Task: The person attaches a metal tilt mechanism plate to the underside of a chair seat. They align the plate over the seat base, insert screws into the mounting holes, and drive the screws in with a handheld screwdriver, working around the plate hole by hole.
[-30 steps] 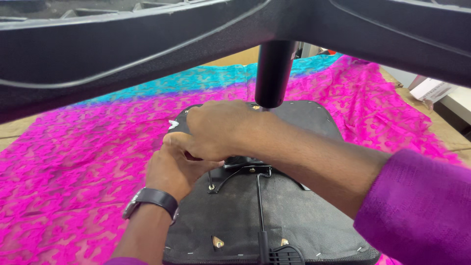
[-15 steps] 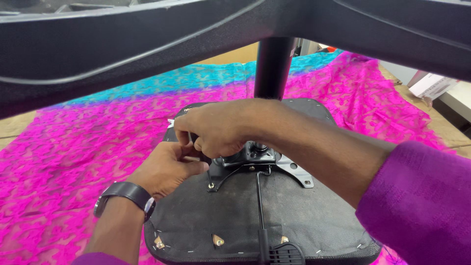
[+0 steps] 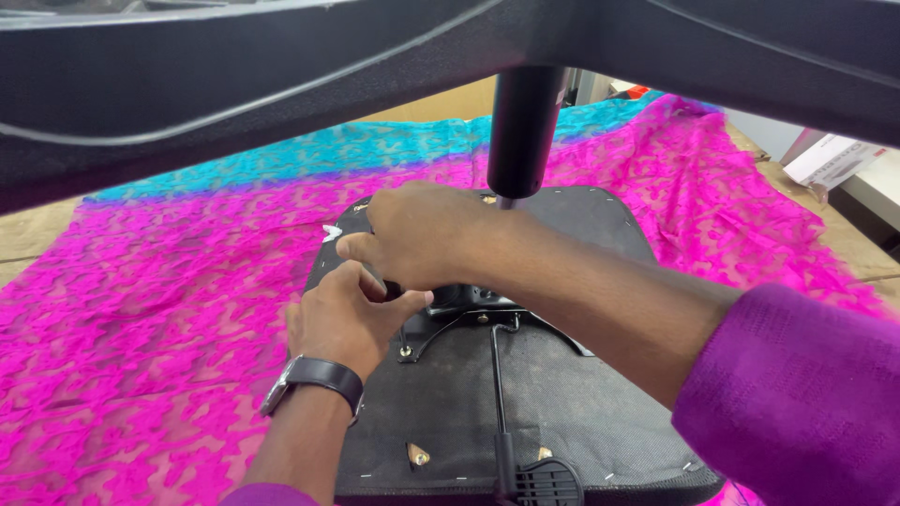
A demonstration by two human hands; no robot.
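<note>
head view: right hand [image 3: 422, 234] hides seat mechanism [image 3: 469, 305]

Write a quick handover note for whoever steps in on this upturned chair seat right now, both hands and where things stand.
Left hand: under the right, fingers curled at the black metal mechanism plate.
Right hand: on top, gripping the same spot.
Chair seat lies underside up on the pink and blue cloth; gas column stands in the plate.
Done: plate sits on the seat.
Left: whether its screws are tight cannot be told.
</note>
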